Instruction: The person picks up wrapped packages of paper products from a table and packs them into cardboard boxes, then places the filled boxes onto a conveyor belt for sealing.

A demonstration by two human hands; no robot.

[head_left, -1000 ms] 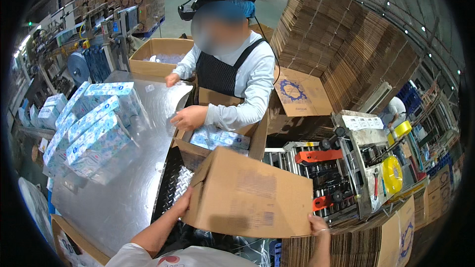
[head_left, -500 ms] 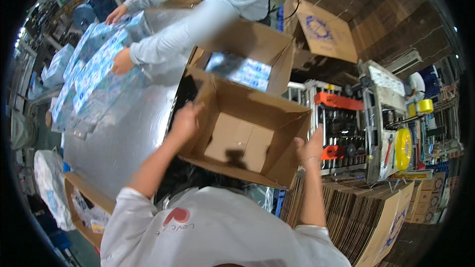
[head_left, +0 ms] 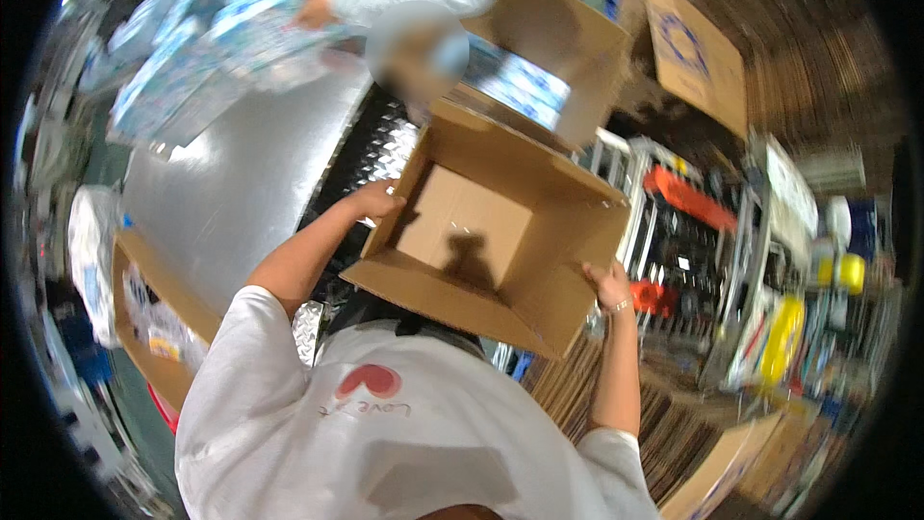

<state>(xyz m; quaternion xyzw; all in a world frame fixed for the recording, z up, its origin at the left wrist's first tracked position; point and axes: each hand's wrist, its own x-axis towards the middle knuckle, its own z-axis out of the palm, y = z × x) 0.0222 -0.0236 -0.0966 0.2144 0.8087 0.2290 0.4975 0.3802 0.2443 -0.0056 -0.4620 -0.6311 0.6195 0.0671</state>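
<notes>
To your left the metal surface carries a heap of wrapped blue-and-white packs, blurred, and a co-worker's hand in a pale sleeve lies over them. Directly beyond your open cardboard box, a second carton with blue-and-white packs inside blocks the far side. Orange bars sit over rollers on your right, above stacked flat cardboard.

Your box hangs in front of your torso, its opening tilted up toward you. Your left hand is clamped on its left wall, forearm slanting inward; your right hand grips the right wall, forearm nearly upright, fingers partly hidden.
</notes>
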